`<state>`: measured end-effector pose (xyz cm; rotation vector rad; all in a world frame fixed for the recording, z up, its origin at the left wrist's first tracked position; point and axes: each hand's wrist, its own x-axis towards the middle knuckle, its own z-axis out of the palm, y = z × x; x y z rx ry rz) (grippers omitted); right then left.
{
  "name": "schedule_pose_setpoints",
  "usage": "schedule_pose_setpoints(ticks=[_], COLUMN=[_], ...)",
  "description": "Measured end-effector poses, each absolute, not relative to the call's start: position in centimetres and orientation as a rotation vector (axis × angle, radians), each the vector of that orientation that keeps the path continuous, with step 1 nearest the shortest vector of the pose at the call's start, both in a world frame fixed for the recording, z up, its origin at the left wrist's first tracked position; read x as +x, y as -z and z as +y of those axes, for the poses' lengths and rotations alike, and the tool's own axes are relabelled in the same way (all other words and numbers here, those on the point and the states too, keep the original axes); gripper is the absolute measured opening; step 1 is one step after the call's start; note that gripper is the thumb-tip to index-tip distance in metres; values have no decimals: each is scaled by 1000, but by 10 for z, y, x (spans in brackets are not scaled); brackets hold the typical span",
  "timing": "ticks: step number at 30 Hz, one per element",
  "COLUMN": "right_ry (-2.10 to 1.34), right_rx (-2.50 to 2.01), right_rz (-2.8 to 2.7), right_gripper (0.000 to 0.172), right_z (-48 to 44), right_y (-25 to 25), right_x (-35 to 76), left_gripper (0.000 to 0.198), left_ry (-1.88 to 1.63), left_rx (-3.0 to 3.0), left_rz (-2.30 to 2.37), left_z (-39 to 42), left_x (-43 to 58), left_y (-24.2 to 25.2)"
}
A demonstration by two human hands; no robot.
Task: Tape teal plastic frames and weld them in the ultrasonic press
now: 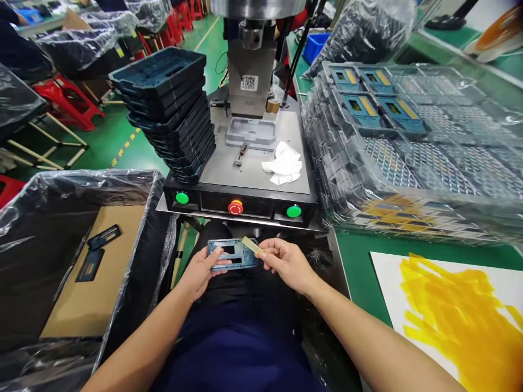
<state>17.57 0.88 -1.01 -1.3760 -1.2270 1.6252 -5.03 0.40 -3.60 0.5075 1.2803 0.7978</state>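
Observation:
Over my lap, my left hand (200,270) grips a small blue rectangular frame part (232,253) by its left end, thumb on top. My right hand (286,262) pinches a thin yellow strip (252,245) and holds it at the part's upper right corner, touching or just above it. Both hands sit just in front of the press machine's base (245,202).
The press has two green buttons (182,197) and a red stop button (235,207), a grey fixture (251,132) and a white cloth (284,163) on its plate. Dark trays (171,109) are stacked at left. A lined box (93,272) holds parts. Clear trays (408,141) and yellow strips (461,310) lie right.

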Motion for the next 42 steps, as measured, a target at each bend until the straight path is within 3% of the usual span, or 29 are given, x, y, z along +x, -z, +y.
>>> schedule_pose_setpoints(ticks=[7,13,26,42], right_ry=[-1566,-1139,-645,-317], right_rx=[-1390,-1276,-863,-971], right_rz=[-1363,-1782,-2060,-2207], right_gripper=[32,16,19,21], right_z=[6,1,-4,0], right_y=[16,15,15,13], right_x=[177,177,169,176], left_gripper=[36,35,37,42], left_ry=[-820,-807,-787,-780], left_rx=[434,403,374,431], left_rz=[1192,1178,1111,962], left_z=[6,8,9,4], left_x=[-36,-25,-14,-24], left_y=[38,33,17,25])
